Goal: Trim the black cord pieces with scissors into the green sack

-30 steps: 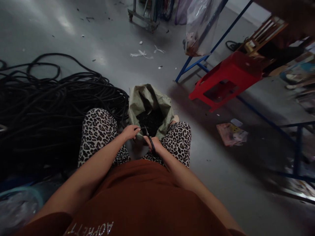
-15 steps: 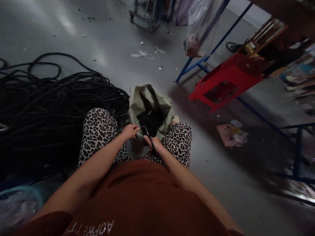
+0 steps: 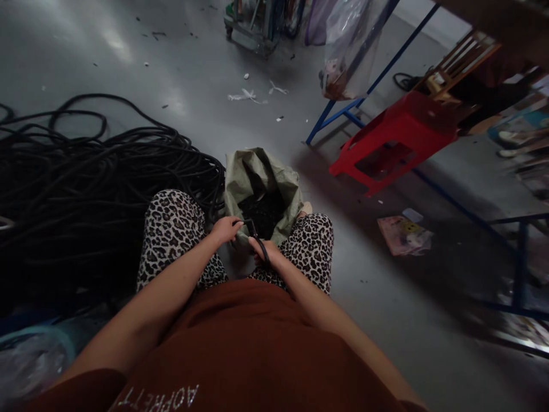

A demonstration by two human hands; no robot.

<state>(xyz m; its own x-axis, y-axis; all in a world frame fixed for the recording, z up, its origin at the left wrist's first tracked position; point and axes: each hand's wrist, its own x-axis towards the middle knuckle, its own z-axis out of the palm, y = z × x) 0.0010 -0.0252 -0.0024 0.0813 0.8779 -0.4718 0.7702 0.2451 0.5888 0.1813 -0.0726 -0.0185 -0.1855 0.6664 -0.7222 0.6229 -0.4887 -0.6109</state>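
My right hand is closed around the black handles of a pair of scissors. Their dark blades point up and left over a pale green woven sack. Just left of the blades, my left hand pinches a small black piece, too dark and small to make out fully. Between my knees the sack stands with its mouth open, and many small black pieces lie inside it. Both hands hover at the sack's near rim.
A large heap of black cord or tubing lies on the left. To the right are a red plastic stool and a blue-legged table frame. A tub with clear plastic sits at the lower left. Scraps litter the floor.
My right hand has shifted slightly left and the scissor blades have turned a little. The left hand stays nearly in place, and the sack has not moved.
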